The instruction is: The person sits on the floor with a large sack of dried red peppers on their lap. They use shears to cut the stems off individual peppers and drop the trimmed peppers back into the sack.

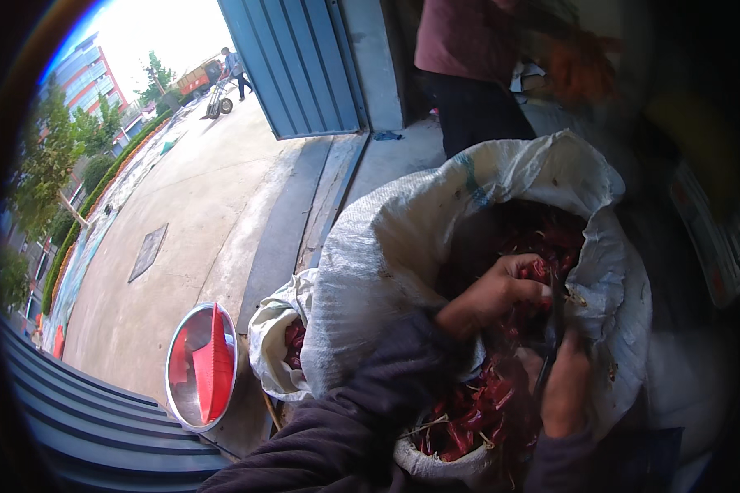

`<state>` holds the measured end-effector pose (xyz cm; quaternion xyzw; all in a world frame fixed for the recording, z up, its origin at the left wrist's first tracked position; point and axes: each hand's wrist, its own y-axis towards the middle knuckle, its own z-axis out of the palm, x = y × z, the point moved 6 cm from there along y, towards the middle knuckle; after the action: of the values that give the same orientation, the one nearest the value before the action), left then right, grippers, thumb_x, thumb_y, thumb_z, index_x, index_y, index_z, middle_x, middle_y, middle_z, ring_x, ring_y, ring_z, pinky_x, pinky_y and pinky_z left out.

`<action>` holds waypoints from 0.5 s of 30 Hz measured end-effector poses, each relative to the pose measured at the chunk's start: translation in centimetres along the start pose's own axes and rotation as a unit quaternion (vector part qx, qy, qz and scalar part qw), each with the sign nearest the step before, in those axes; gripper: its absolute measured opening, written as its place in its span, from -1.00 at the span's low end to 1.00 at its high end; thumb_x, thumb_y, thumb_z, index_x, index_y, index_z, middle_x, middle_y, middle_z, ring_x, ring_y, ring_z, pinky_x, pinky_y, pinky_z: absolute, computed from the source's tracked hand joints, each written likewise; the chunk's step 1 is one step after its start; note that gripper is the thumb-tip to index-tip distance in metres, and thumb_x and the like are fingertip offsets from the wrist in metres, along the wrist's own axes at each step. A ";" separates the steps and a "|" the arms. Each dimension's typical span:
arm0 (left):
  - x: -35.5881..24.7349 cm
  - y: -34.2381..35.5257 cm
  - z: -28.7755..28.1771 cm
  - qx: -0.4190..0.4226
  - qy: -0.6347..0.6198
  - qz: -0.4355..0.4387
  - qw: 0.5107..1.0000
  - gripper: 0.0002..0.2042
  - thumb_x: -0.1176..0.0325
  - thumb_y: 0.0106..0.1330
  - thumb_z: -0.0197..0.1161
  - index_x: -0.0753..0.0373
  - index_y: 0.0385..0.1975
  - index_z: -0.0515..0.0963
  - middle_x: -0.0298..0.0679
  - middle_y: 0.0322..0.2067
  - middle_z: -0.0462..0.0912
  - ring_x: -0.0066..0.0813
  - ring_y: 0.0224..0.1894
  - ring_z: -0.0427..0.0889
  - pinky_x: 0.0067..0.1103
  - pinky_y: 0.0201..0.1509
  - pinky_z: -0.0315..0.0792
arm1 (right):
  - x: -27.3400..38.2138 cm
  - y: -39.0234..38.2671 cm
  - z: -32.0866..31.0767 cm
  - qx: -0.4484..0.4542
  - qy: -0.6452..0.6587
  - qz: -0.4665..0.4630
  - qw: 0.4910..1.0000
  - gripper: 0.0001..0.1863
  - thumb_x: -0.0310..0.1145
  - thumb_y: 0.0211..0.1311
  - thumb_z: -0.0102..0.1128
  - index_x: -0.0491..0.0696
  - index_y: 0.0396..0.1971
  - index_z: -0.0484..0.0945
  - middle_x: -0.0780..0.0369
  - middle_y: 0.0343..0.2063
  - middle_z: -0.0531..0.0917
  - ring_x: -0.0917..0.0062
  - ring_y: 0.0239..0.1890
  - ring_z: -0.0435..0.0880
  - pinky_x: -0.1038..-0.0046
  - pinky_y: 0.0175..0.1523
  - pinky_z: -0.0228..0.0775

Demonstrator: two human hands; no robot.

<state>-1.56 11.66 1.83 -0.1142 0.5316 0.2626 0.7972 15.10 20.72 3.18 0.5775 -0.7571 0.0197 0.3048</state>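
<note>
A large white woven sack [378, 255] stands before me with its mouth rolled open, and dried red chili peppers [551, 238] lie inside. Over that mouth my left hand [497, 289] is closed on a few red chili peppers [538, 273], thumb and fingers pinched around them. To its right and lower, my right hand [569, 386] is closed around dark scissors [556, 319], whose blades point up beside the held peppers. The handles are partly hidden and blurred. Below both hands, more red peppers [477, 415] fill a white-rimmed container [444, 467] close to my body.
Left of the big sack is a smaller white sack [270, 329] with red peppers. A metal basin [181, 403] holds a red plastic scoop [212, 366]. Beyond the sack stands a person in a pink top [464, 41] with orange gloves [588, 70]. A blue metal door [300, 70] stands behind.
</note>
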 end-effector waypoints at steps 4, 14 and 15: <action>-0.5 -0.2 0.1 0.009 0.005 0.013 1.000 -0.84 0.47 0.24 0.37 0.27 -0.19 0.63 -0.38 -0.40 0.67 -0.68 -0.42 0.59 -0.65 -0.30 0.49 | 1.1 0.1 -0.9 -0.020 -0.044 0.026 0.998 -0.43 -0.16 0.25 0.48 -0.25 0.08 0.51 -0.13 -0.32 0.69 -0.09 -0.20 0.72 0.10 -0.16 0.54; -1.7 -0.9 2.0 -0.012 0.020 0.039 0.999 -0.79 0.44 0.24 0.39 0.26 -0.14 0.64 -0.33 -0.28 0.72 -0.60 -0.24 0.66 -0.58 -0.10 0.54 | 0.3 -0.7 -3.2 -0.038 0.058 0.068 0.995 -0.38 -0.03 0.29 0.44 -0.20 0.13 0.56 0.06 -0.25 0.73 0.31 -0.14 0.76 0.30 -0.05 0.60; -2.0 -1.1 1.3 -0.025 0.021 0.037 0.999 -0.78 0.44 0.21 0.40 0.27 -0.15 0.64 -0.31 -0.25 0.72 -0.53 -0.16 0.67 -0.52 -0.01 0.56 | -0.1 -0.1 -2.9 -0.037 0.133 0.039 0.990 -0.32 -0.01 0.26 0.47 -0.20 0.18 0.51 0.07 -0.21 0.71 0.35 -0.12 0.74 0.32 -0.03 0.60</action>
<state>-0.58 10.73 4.10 -0.1200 0.5455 0.3023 0.7725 16.44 21.87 5.43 0.5282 -0.7318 0.0807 0.4230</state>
